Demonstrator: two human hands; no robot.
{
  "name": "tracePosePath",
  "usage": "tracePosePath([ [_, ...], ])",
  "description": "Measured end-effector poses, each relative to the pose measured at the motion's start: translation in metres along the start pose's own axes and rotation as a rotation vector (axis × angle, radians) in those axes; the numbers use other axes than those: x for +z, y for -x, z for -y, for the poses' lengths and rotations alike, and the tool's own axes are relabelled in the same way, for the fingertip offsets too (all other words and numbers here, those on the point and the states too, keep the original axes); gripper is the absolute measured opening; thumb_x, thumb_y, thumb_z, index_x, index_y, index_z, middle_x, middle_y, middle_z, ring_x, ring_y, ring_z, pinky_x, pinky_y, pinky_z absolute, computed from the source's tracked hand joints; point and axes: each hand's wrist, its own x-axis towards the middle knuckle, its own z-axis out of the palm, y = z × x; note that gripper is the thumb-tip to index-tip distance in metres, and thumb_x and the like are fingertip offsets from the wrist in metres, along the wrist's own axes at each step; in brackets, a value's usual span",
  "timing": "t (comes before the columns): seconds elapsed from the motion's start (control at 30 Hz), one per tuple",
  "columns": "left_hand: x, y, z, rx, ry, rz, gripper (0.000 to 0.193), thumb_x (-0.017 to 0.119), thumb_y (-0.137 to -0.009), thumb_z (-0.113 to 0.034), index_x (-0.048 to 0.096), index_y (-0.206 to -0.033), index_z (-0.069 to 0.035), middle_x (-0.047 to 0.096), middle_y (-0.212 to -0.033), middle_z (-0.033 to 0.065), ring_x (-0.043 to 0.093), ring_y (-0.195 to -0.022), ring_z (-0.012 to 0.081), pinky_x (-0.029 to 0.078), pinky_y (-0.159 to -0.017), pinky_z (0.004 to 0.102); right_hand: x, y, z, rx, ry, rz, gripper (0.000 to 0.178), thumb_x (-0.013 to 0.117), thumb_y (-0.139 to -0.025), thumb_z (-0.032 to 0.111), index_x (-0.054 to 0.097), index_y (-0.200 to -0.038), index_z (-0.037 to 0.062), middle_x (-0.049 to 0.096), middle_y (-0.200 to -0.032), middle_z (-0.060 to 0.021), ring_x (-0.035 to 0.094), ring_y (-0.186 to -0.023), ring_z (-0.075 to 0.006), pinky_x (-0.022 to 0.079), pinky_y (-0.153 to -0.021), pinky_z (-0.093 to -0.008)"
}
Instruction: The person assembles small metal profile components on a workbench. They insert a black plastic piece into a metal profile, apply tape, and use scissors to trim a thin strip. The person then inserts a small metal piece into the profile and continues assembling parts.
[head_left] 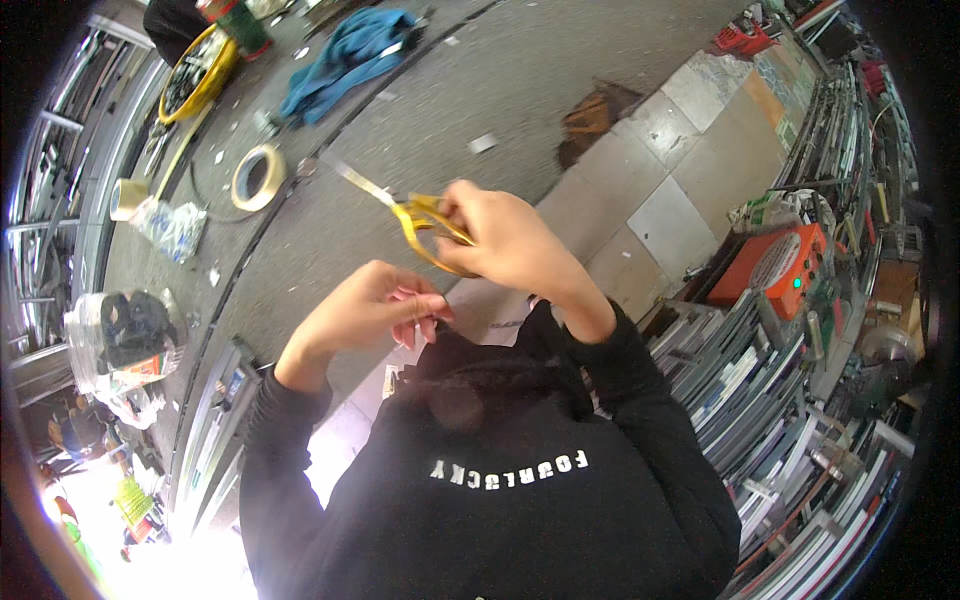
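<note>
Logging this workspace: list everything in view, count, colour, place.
tape rolls: two, pale yellow, upper left
plastic bag: one, white-blue, left
cloth: one, blue, upper left
basket: one, yellow, top left
jar: one, clear, left
unidentified item: one, brown, upper middle
crate: one, red, top right
box: one, orange, right
metal bars: many, grey, both sides
work surface: one, grey, upper middle
floor tiles: several, pale, upper right
scissors: one, yellow handles, centre
rest: too blurred to count
sweatshirt: one, black, lower middle
left hand: one, bare, centre
right hand: one, bare, on scissors

Your black sweatshirt (480, 545) bears white capital letters (510, 472), upside down; the oval label (777, 259) on the orange box (729, 280) is illegible.
</note>
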Motion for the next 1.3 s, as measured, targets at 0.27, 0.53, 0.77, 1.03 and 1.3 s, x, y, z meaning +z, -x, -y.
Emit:
tracePosePath([
  [0.27,0.031,-0.172,-0.152,0.139,-0.167,-0.148,0.034,0.061,-0.102,-0.031,0.074,-0.102,0.001,0.068,-0.070,0.0031,0.060,-0.052,0.0072,0.049,-0.049,0.0210,-0.225,0.171,-0.140,0.381,-0.630,-0.317,0.024,0.074,-0.087,0.021,0.059,-0.093,0.0034,0.059,-0.069,-0.0027,0.059,-0.056,-0.0102,0.048,-0.053,-0.0258],
  [0.53,0.052,-0.359,-0.312,0.261,-0.279,-0.053,0.039,0.061,-0.101,-0.037,0.071,-0.110,-0.001,0.067,-0.076,-0.0009,0.060,-0.057,0.0055,0.045,-0.050,0.0202,-0.284,0.213,-0.234,0.432,-0.760,-0.809,0.027,0.075,-0.089,0.017,0.053,-0.087,0.0021,0.047,-0.060,0.0013,0.047,-0.047,-0.0088,0.039,-0.045,-0.0247],
  [0.77,0.071,-0.535,-0.454,0.364,-0.337,0.050,0.043,0.062,-0.100,-0.042,0.071,-0.114,-0.002,0.069,-0.081,-0.0016,0.062,-0.059,0.0045,0.047,-0.053,0.0187,-0.387,0.185,-0.353,0.815,-0.652,-0.756,0.028,0.080,-0.086,0.020,0.056,-0.081,0.0064,0.051,-0.054,0.0007,0.047,-0.040,-0.0095,0.037,-0.038,-0.0277],
  [1.03,0.084,-0.697,-0.615,0.410,-0.331,0.130,0.045,0.064,-0.098,-0.044,0.071,-0.117,-0.003,0.069,-0.082,-0.0026,0.062,-0.060,0.0037,0.048,-0.053,0.0191,-0.529,0.149,-0.442,0.819,-0.702,-0.968,0.027,0.079,-0.088,0.020,0.056,-0.083,0.0069,0.050,-0.057,0.0035,0.045,-0.041,-0.0072,0.034,-0.038,-0.0254],
  [1.3,0.105,-0.861,-0.740,0.394,-0.337,0.147,0.043,0.065,-0.099,-0.041,0.071,-0.120,-0.004,0.072,-0.088,-0.0016,0.065,-0.067,0.0034,0.049,-0.058,0.0191,-0.657,0.121,-0.564,0.721,-0.833,-0.997,0.026,0.080,-0.087,0.024,0.061,-0.080,0.0068,0.054,-0.062,0.0025,0.047,-0.045,-0.0062,0.034,-0.040,-0.0251],
])
